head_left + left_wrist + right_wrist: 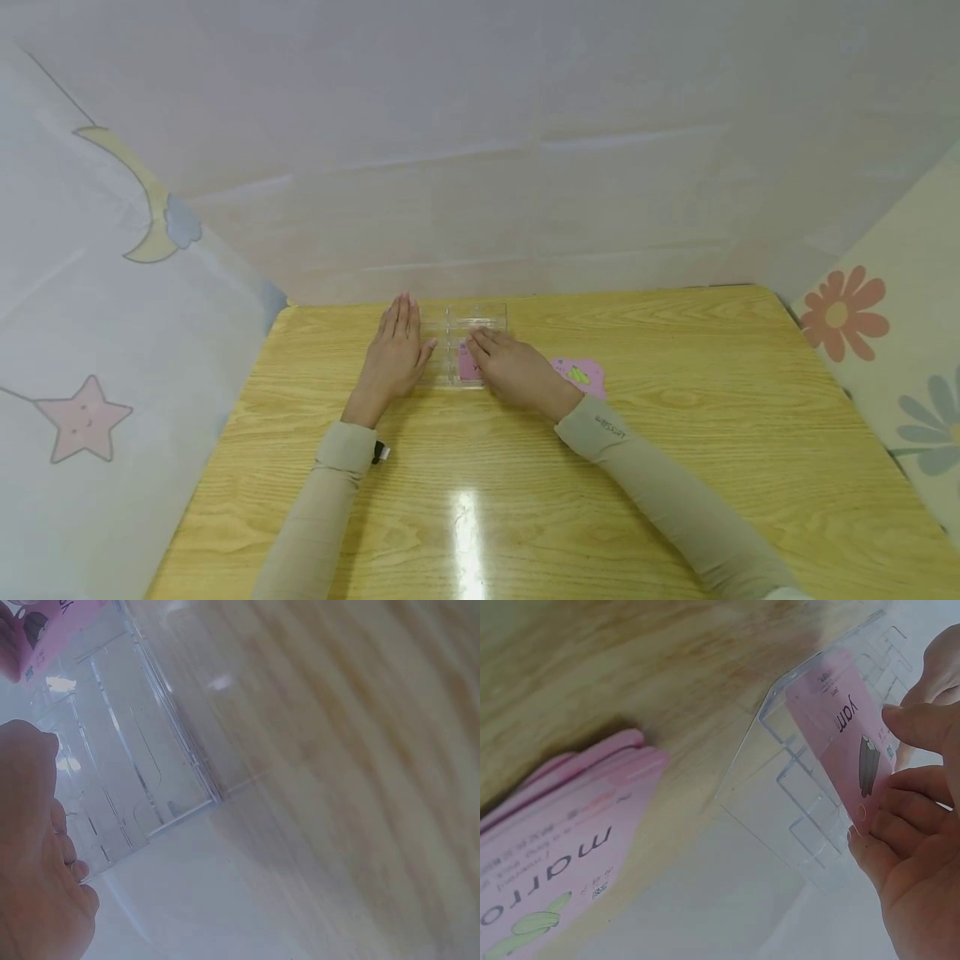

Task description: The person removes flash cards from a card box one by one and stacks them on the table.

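Note:
A clear plastic rack with several compartments (491, 312) lies on the table between the two hands. My left hand (393, 354) rests along its left side, fingers straight and pointing away; in the left wrist view the clear dividers (124, 750) show beside it. My right hand (519, 371) pinches a pink card (832, 724) by its edge, at the rack's right front compartment. "yam" and a drawing of dark, long roots are printed on it. How deep the card sits in the slot cannot be told.
Just right of the right forearm's wrist, a stack of pink cards (592, 373) lies on the wooden table (675, 458); the top one reads "marro…" with green vegetables. A pale cloth wall (480, 208) rises behind the table's back edge, with printed cloth at both sides.

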`<state>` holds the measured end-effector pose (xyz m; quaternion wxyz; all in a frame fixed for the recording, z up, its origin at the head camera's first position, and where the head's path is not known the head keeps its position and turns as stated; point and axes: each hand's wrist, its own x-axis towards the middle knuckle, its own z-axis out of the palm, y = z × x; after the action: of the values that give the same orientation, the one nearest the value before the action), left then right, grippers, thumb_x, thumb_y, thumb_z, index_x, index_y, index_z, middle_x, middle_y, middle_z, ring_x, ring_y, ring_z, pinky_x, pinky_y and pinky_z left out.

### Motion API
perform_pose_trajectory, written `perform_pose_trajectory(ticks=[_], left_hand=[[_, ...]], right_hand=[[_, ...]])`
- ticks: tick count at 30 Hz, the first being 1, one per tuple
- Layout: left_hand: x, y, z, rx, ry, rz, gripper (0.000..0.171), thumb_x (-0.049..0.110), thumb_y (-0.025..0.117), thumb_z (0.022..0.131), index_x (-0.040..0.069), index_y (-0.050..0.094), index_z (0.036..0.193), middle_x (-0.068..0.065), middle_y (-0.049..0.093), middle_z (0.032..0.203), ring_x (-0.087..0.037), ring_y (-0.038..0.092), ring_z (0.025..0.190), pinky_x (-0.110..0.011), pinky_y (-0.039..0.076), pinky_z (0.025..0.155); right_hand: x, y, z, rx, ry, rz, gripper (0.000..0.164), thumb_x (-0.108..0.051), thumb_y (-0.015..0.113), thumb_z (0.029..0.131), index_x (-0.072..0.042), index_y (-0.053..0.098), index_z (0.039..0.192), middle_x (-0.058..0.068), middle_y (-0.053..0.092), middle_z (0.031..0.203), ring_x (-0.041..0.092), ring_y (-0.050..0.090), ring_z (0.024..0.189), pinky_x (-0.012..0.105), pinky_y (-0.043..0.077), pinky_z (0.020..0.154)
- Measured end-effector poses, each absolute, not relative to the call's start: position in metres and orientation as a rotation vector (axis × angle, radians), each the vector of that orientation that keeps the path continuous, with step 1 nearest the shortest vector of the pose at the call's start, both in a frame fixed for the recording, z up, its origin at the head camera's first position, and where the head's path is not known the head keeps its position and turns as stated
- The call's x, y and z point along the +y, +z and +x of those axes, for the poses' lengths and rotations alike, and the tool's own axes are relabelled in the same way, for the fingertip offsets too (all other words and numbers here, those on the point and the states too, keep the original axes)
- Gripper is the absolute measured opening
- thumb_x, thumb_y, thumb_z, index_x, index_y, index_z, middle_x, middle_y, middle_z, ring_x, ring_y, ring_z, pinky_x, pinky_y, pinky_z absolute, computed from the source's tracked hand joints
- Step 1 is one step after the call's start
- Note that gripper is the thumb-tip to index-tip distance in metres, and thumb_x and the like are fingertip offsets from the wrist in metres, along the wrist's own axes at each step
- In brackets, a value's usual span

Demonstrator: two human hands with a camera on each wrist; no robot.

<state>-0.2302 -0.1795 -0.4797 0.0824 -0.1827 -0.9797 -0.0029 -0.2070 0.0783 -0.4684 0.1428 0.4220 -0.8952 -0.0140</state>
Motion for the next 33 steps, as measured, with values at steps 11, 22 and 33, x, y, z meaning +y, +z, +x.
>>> perform_pose_trajectory(ticks=[11, 22, 33], left_hand=[[-0.1792, -0.4796, -0.2291, -2.939, -0.006, -0.544, 0.079, 0.047, 0.03, 0.115, -0.009, 0.005, 0.165, -0.03, 0.004, 0.175, -0.043, 0.009, 0.165, -0.053, 0.012, 0.137], [-0.1785, -0.4805, -0.2302, -2.932, 0.004, -0.542, 0.079, 0.047, 0.03, 0.115, -0.009, 0.006, 0.165, -0.03, 0.004, 0.175, -0.042, 0.009, 0.165, -0.052, 0.011, 0.137], [-0.1785, -0.4802, -0.2305, -2.913, 0.008, -0.544, 0.078, 0.045, 0.033, 0.114, -0.01, 0.01, 0.164, -0.031, 0.009, 0.174, -0.043, 0.012, 0.165, -0.052, 0.013, 0.136]], right_hand=[[0.0775, -0.4705, -0.2074, -2.614, -0.024, 1.22, 0.047, -0.013, 0.061, 0.106, 0.003, 0.054, 0.15, 0.019, 0.057, 0.154, 0.031, 0.055, 0.146, 0.041, 0.046, 0.122], [0.0762, -0.4683, -0.207, -2.631, -0.064, 1.213, 0.047, -0.011, 0.062, 0.105, 0.001, 0.055, 0.15, 0.017, 0.059, 0.153, 0.029, 0.057, 0.144, 0.04, 0.048, 0.121], [0.0755, -0.4668, -0.2077, -2.642, -0.049, 1.19, 0.047, -0.007, 0.065, 0.103, -0.002, 0.058, 0.149, 0.015, 0.062, 0.15, 0.03, 0.064, 0.137, 0.041, 0.056, 0.111]])
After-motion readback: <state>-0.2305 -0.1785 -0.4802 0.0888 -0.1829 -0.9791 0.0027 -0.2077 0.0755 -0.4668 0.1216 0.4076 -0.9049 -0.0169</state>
